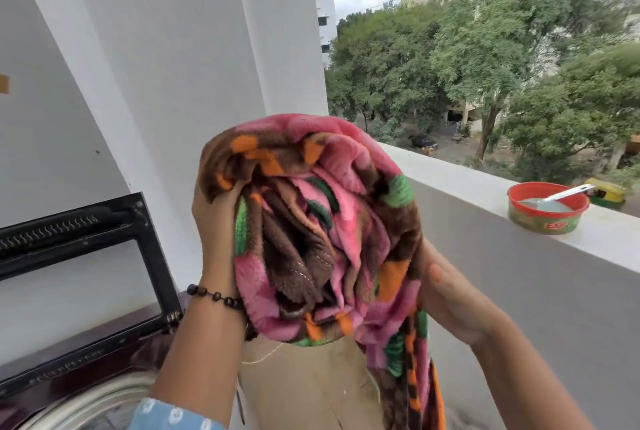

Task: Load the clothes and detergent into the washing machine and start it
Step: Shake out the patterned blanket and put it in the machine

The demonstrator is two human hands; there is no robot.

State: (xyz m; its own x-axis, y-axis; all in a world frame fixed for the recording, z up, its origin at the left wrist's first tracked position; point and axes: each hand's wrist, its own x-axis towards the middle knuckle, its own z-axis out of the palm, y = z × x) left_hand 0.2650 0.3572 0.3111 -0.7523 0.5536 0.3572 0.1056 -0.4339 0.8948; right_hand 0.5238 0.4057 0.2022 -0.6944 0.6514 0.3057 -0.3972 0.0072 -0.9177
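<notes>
Head view: both hands up holding bunched fleece blanket (322,232) (pink/brown/orange/green), rolled into a fat wad btwn them. Left hand (216,207) grips wad's left side, fingers curled into the folds, bead bracelet (216,296) on wrist, blue patterned sleeve (173,417) below. Right hand (446,294) on wad's lower right side, mostly hidden behind fabric; thumb shows against it, finger curl can't tell. Blanket tail hangs down just inside right forearm. Washing machine (79,360) below-left of left-hand grip, top lid (86,249) raised upright, drum rim (86,402) showing under left forearm. Detergent tub (547,211) w/ white scoop (564,195) in it sits on balcony ledge (467,187), well apart, upper right of right hand.
</notes>
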